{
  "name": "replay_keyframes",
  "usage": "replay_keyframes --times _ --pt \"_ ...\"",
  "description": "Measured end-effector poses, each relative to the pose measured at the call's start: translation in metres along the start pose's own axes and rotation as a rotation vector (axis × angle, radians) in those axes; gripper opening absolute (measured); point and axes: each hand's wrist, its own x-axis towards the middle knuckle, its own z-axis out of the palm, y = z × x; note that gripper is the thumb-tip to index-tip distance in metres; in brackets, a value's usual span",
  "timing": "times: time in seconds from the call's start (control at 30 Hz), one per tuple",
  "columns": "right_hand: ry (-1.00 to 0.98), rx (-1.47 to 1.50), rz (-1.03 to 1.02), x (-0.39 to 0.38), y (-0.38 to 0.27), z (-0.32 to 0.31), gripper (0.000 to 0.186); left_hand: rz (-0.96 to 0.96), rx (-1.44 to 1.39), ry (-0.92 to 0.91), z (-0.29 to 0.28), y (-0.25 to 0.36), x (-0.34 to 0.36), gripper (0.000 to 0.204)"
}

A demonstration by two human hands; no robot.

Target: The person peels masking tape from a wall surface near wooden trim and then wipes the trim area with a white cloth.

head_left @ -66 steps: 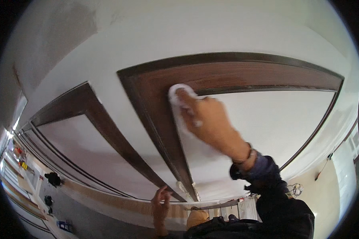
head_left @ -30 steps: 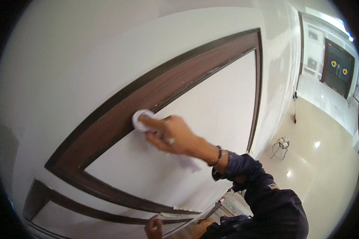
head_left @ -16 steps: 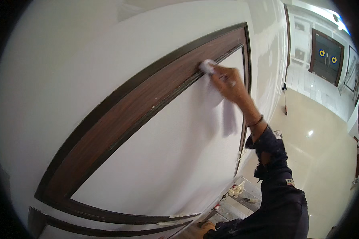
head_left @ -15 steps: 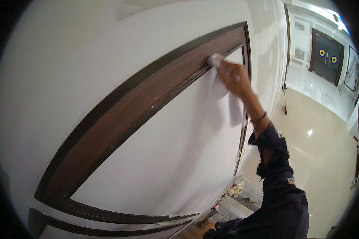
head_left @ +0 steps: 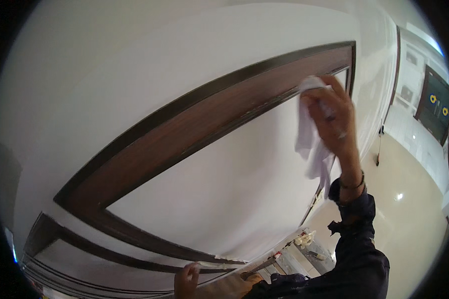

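My right hand (head_left: pixel 334 117) grips a crumpled white cloth (head_left: pixel 309 134), pressed close to the far right part of the brown wooden frame (head_left: pixel 224 109) on the wall. The cloth's loose folds hang down over the white panel (head_left: pixel 224 169) inside that frame. My left hand (head_left: pixel 186 283) shows at the lower edge, its fingers curled near the frame's lower dark moulding (head_left: pixel 154 244). Beside its fingertips a pale strip (head_left: pixel 212 265) lies along the moulding. Whether the left hand holds anything is too small to make out.
Below the wall, grey boards (head_left: pixel 289 261) carry a crumpled cream-coloured wad (head_left: pixel 306 240) and a small flat tool (head_left: pixel 317 255). A glossy beige floor (head_left: pixel 404 174) spreads at the right. A long thin-handled tool (head_left: pixel 379 147) leans by the wall, and dark double doors (head_left: pixel 436 104) stand farther off.
My right hand with the cloth sits farther right in the picture, nearer the frame's corner. My left hand has come into view at the bottom. The whole view has shifted.
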Motion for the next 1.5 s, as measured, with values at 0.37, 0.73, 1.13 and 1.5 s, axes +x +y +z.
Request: replay_keyframes --times 0.37,0.73,1.13,1.5 --pt "-0.009 0.129 -0.789 -0.009 -0.160 0.171 0.039 0.349 -0.227 -0.042 0.055 0.135 0.055 0.030" --pt "0.015 -0.076 -0.753 -0.004 -0.121 0.153 0.030 0.118 -0.118 -0.016 0.037 0.086 0.023 0.025" --pt "-0.171 -0.936 -0.552 -0.005 0.077 0.038 0.042 0.186 0.200 0.186 0.037 0.003 0.004 0.030" --pt "0.111 0.087 0.255 0.000 0.105 -0.048 0.032 -0.106 -0.101 0.018 0.001 0.077 0.036 0.031"
